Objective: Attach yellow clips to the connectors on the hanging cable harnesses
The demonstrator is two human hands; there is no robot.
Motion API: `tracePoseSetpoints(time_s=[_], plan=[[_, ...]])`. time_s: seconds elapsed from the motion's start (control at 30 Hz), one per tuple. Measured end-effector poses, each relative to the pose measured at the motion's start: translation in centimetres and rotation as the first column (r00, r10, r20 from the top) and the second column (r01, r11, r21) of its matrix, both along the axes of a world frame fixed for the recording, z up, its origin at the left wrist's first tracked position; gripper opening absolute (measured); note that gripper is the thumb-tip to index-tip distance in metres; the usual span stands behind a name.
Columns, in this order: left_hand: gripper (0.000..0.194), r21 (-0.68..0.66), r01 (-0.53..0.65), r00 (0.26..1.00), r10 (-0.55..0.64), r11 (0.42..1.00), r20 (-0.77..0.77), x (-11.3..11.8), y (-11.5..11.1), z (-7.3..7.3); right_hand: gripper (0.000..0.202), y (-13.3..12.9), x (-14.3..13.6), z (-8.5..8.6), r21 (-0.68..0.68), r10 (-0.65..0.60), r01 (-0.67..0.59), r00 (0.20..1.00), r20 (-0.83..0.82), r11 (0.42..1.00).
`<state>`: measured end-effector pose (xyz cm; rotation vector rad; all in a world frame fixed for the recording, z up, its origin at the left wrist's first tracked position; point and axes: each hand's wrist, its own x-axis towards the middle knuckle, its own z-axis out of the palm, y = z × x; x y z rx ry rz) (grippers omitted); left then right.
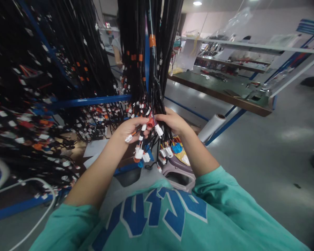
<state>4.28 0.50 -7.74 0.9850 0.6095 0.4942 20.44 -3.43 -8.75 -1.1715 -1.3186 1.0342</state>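
Between my two hands is a red connector (150,122) on a hanging black wire harness (154,83). My left hand (132,129) pinches it from the left, thumb on top, with a small white connector (128,138) sticking out beside the fingers. From the right, my right hand (171,120) closes its thumb and fingers around the same spot; some of its fingers are hidden behind wires. A white connector (159,131) dangles just under the right thumb. Below hang more white connectors (139,152) and a blue connector (176,148).
Dense bundles of harnesses (75,45) hang on a blue frame (91,101) to the left. At the right stands a green-topped workbench (211,85) with a plastic roll (213,127) leaning near it. A plastic stool (179,174) is below my hands; a white hose (45,184) curves at lower left.
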Motion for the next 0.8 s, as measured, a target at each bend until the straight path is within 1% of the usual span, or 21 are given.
tracePoseSetpoints(time_s=[0.07,0.13,0.2,0.27,0.33,0.4,0.43,0.47,0.5,0.53,0.6,0.63,0.7,0.77,0.8], plan=[[0.009,-0.009,0.012,1.000,-0.012,1.000,-0.002,0.3,0.2,-0.1,0.031,-0.4,0.8,0.0,0.125,-0.101,0.093,0.993,0.056,0.988],[0.009,-0.035,0.020,1.000,-0.020,0.999,0.009,0.8,0.3,-0.2,0.042,-1.1,2.4,0.0,0.228,-0.226,0.204,0.971,0.076,0.952],[0.007,-0.065,0.025,0.999,-0.023,0.998,0.034,1.4,0.4,-0.3,0.046,-2.1,5.0,-0.4,0.272,-0.367,0.338,0.928,0.061,0.901],[0.005,-0.100,0.027,0.997,-0.020,0.995,0.074,2.0,0.4,-0.6,0.044,-3.4,8.4,-1.5,0.270,-0.507,0.480,0.861,0.034,0.835],[0.007,-0.138,0.020,0.993,-0.004,0.990,0.114,2.7,0.3,-0.8,0.041,-5.0,12.2,-3.5,0.224,-0.630,0.613,0.777,0.004,0.757],[0.011,-0.167,0.014,0.988,0.012,0.986,0.152,3.3,0.2,-1.0,0.038,-6.7,15.8,-6.4,0.137,-0.741,0.734,0.672,-0.005,0.665],[0.013,-0.174,0.012,0.985,0.018,0.985,0.174,3.7,0.2,-1.2,0.037,-7.5,17.3,-8.1,0.083,-0.786,0.782,0.617,0.034,0.617],[0.016,-0.178,0.009,0.979,0.027,0.984,0.201,4.0,0.1,-1.3,0.036,-8.3,18.5,-10.0,0.024,-0.813,0.817,0.570,0.117,0.576],[0.020,-0.182,0.005,0.972,0.038,0.983,0.230,4.3,0.0,-1.4,0.034,-9.0,19.5,-12.0,-0.043,-0.814,0.843,0.529,0.240,0.536],[0.023,-0.188,0.000,0.964,0.050,0.982,0.260,4.5,-0.1,-1.5,0.033,-9.7,20.2,-13.9,-0.102,-0.772,0.853,0.508,0.382,0.511],[0.025,-0.187,-0.018,0.952,0.074,0.982,0.296,5.0,-0.2,-1.9,0.029,-10.5,21.1,-17.6,-0.170,-0.692,0.855,0.501,0.520,0.491],[0.024,-0.173,-0.030,0.950,0.082,0.984,0.301,5.2,-0.2,-2.1,0.026,-10.7,21.3,-19.2,-0.191,-0.647,0.844,0.511,0.566,0.501],[0.017,-0.131,-0.056,0.948,0.094,0.990,0.304,5.6,0.0,-2.5,0.019,-10.5,21.4,-21.9,-0.237,-0.534,0.805,0.550,0.643,0.544],[0.016,-0.101,-0.075,0.941,0.104,0.992,0.321,6.0,0.3,-3.0,0.017,-9.7,21.6,-23.9,-0.311,-0.369,0.740,0.597,0.712,0.596],[0.017,-0.103,-0.073,0.935,0.104,0.992,0.338,6.2,0.5,-3.2,0.019,-9.1,21.6,-24.7,-0.358,-0.275,0.704,0.616,0.738,0.614]])
